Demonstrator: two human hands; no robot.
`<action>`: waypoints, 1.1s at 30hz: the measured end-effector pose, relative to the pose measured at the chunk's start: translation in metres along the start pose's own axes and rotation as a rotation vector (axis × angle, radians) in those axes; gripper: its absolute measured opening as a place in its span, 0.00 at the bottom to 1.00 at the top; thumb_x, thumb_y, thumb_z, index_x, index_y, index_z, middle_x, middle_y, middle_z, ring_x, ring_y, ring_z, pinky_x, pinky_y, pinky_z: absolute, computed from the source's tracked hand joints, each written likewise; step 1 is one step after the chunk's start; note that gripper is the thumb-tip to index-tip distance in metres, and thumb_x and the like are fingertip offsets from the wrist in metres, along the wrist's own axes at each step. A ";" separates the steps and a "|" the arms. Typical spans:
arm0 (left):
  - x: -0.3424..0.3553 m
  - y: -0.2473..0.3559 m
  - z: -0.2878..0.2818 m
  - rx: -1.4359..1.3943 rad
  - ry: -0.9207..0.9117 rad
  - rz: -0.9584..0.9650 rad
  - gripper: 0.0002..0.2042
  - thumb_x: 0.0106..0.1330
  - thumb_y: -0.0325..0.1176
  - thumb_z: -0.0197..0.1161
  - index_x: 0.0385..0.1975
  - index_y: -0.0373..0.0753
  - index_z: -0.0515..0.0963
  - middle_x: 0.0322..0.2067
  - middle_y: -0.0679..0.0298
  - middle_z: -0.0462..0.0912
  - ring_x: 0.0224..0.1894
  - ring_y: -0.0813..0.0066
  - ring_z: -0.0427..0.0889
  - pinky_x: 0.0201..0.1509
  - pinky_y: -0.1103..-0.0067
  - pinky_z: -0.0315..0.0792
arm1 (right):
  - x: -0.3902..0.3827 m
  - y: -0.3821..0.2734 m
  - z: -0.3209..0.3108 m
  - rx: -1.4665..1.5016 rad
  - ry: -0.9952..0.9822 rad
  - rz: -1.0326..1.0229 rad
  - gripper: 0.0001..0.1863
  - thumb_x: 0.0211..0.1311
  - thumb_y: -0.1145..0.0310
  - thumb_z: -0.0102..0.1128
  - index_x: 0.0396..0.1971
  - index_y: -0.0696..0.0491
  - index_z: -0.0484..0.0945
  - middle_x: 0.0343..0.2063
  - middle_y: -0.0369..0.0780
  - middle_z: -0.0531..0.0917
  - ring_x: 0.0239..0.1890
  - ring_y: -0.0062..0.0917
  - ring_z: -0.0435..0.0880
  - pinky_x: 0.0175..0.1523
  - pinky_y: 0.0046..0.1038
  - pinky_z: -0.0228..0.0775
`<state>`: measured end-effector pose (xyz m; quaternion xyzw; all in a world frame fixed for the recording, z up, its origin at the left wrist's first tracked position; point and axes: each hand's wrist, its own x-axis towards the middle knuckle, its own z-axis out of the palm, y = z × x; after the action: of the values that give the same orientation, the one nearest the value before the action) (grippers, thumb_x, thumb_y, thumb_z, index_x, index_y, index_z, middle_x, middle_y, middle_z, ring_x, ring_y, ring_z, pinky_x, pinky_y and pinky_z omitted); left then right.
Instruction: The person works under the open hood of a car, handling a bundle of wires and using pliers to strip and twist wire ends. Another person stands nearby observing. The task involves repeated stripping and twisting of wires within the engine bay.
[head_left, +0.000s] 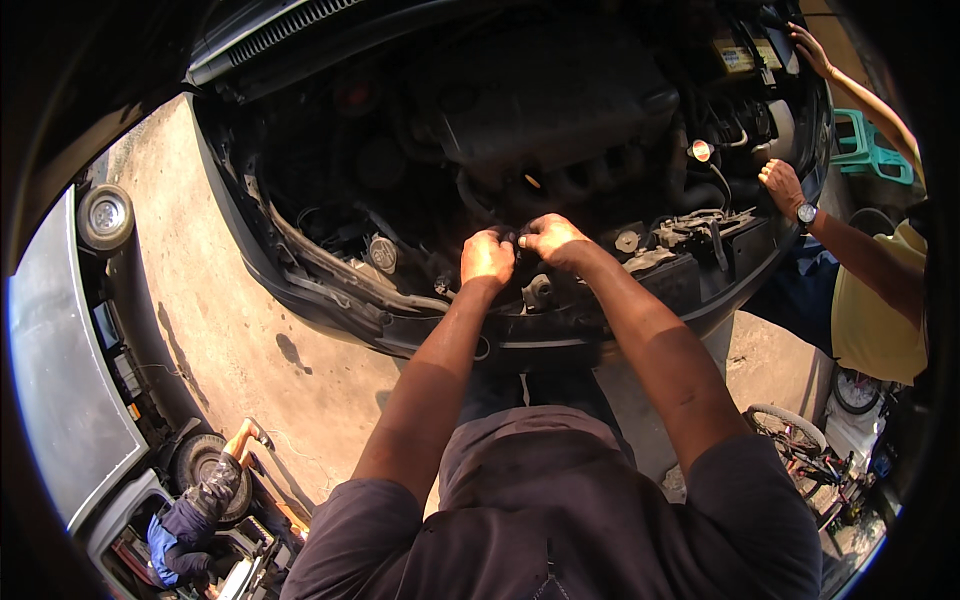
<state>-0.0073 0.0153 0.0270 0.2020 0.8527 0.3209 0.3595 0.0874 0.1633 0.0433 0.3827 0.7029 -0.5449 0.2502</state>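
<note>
Both my arms reach over the front edge of a car's open engine bay (400,345). My left hand (488,258) is closed, its fingertips lost in dark shadow between the engine and the front panel. Close beside it, almost touching, my right hand (555,242) is closed too, with fingers curled down. A small dark thing seems to lie between the fingertips, but its kind does not show. Just beyond the hands sits the dark engine cover (560,110). A round fitting (540,290) is below my right hand, and a round cap (384,253) lies left of my hands.
At the right a co-worker in a yellow shirt (875,310) rests a watch-wearing hand (785,187) on the bay's edge; the other hand (808,48) is near the battery (745,57). A truck (80,370) with another person (185,525) stands left. Bicycles (790,430) are lower right.
</note>
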 end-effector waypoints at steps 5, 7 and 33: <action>0.002 -0.014 0.001 -0.172 -0.060 0.038 0.14 0.65 0.30 0.72 0.47 0.30 0.88 0.39 0.49 0.93 0.43 0.59 0.92 0.50 0.69 0.83 | 0.001 -0.001 0.001 0.243 0.030 0.105 0.22 0.72 0.58 0.67 0.54 0.60 0.87 0.51 0.47 0.90 0.56 0.33 0.86 0.64 0.38 0.73; 0.007 -0.020 0.000 -0.192 -0.102 0.012 0.14 0.64 0.30 0.74 0.47 0.30 0.88 0.37 0.52 0.93 0.39 0.66 0.92 0.47 0.71 0.83 | 0.002 0.000 0.000 0.286 0.020 0.125 0.22 0.72 0.57 0.67 0.54 0.59 0.88 0.51 0.46 0.90 0.54 0.32 0.86 0.63 0.37 0.74; 0.005 -0.013 0.010 -0.137 0.040 -0.069 0.14 0.67 0.36 0.74 0.44 0.32 0.89 0.38 0.49 0.93 0.41 0.60 0.93 0.49 0.70 0.81 | 0.004 0.011 0.002 0.587 0.068 0.178 0.12 0.66 0.70 0.71 0.48 0.52 0.93 0.46 0.38 0.93 0.47 0.24 0.87 0.52 0.29 0.77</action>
<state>-0.0047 0.0123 0.0105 0.1409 0.8422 0.3700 0.3661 0.0941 0.1635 0.0329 0.5167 0.4872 -0.6874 0.1521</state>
